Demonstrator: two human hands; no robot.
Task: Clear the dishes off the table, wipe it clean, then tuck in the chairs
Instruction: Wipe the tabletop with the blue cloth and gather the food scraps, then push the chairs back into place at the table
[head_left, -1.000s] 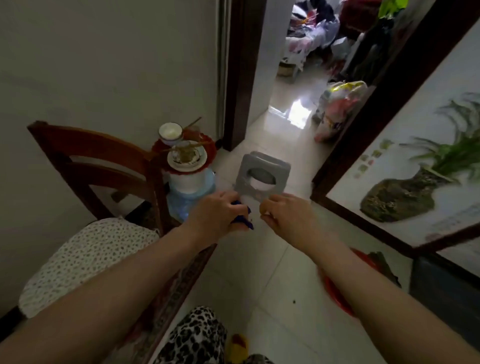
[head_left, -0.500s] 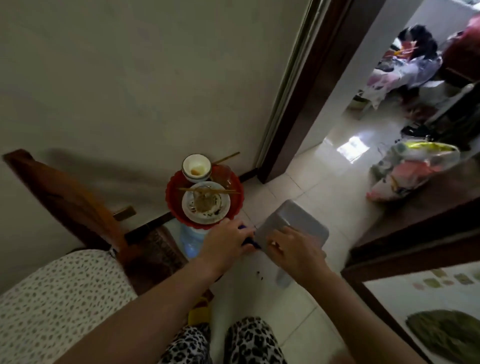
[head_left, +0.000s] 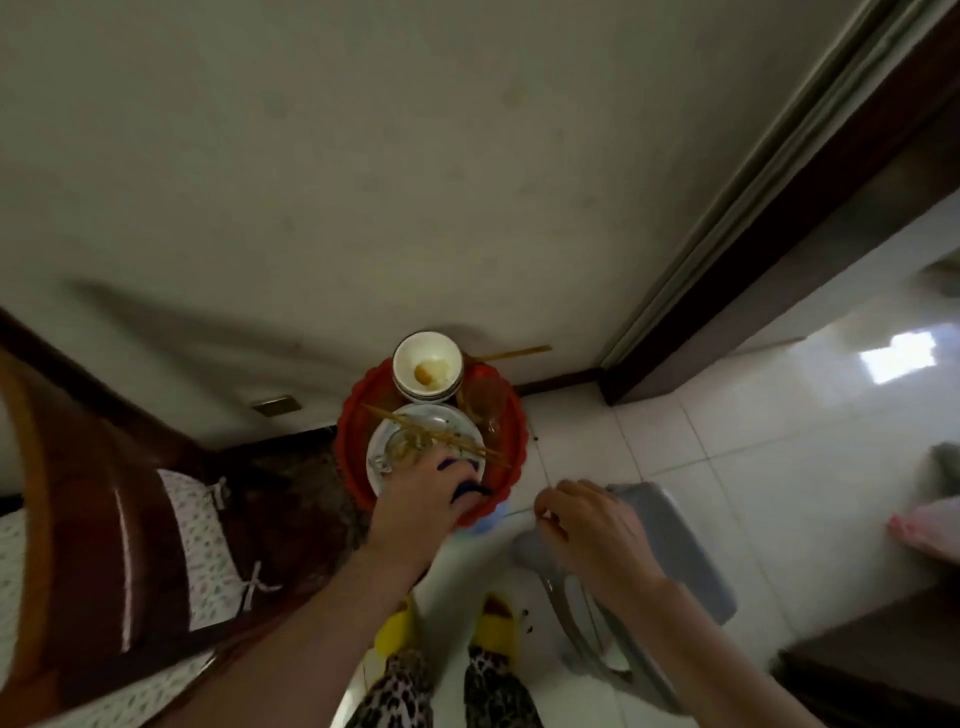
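Observation:
A red tray (head_left: 349, 441) by the wall carries a white bowl (head_left: 427, 366) with food remains, a white plate (head_left: 387, 441) with chopsticks (head_left: 415, 428) across it, and a brownish glass (head_left: 485, 402). My left hand (head_left: 423, 501) grips a dark blue cloth (head_left: 470, 488) over the tray's near edge. My right hand (head_left: 592, 525) hovers with loosely curled fingers over a grey plastic stool (head_left: 675, 551) and holds nothing that I can see. A wooden chair (head_left: 98, 499) with a patterned cushion stands at the left.
A blue water jug (head_left: 485, 522) peeks out beneath the tray. White tiled floor (head_left: 727, 441) runs right toward a dark door frame (head_left: 779, 260). My yellow slippers (head_left: 498, 621) are below. Dark furniture (head_left: 883, 660) sits at the lower right.
The view has tilted down and closer to the tray. My left hand with the blue cloth has moved onto the tray's near edge. My right hand has separated from the left one.

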